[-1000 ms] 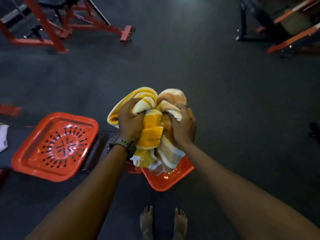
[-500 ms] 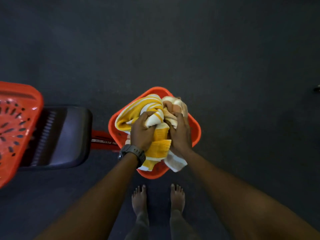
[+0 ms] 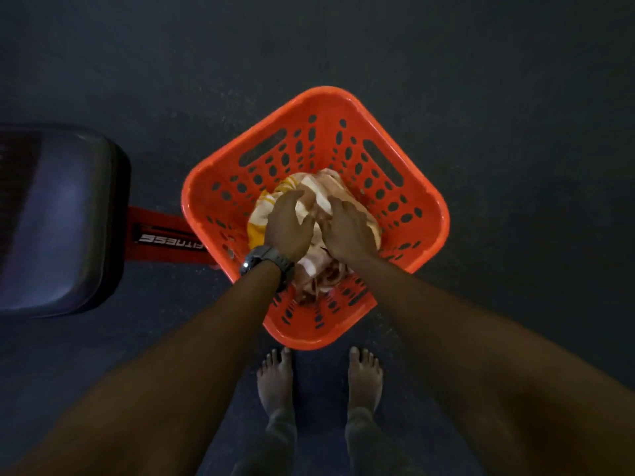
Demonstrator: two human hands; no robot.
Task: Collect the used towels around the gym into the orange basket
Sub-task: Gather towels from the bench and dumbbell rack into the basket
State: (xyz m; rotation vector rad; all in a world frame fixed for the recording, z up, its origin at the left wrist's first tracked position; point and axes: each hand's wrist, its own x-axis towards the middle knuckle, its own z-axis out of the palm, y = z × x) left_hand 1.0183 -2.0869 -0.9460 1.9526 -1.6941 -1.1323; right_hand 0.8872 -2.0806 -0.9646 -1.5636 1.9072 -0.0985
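An orange perforated basket (image 3: 409,173) stands on the dark floor right in front of my bare feet. Inside it lies a bundle of towels: a yellow-and-white striped towel (image 3: 262,214) on the left and a peach-and-white striped towel (image 3: 321,187) on the right. My left hand (image 3: 287,223), with a dark watch on the wrist, lies flat on the bundle with straight fingers. My right hand (image 3: 345,228) rests beside it on the peach towel, fingers spread and relaxed. Both hands cover the middle of the towels.
A dark padded gym bench seat (image 3: 58,218) sits at the left, with a red frame bar (image 3: 165,235) reaching to the basket's left side. Dark rubber floor (image 3: 515,97) surrounds the basket. My feet (image 3: 319,379) stand just behind it.
Both hands lowered the towel bundle from chest height into the basket and let go their grip; the fingers now lie straight on top. The view tilted down onto the basket.
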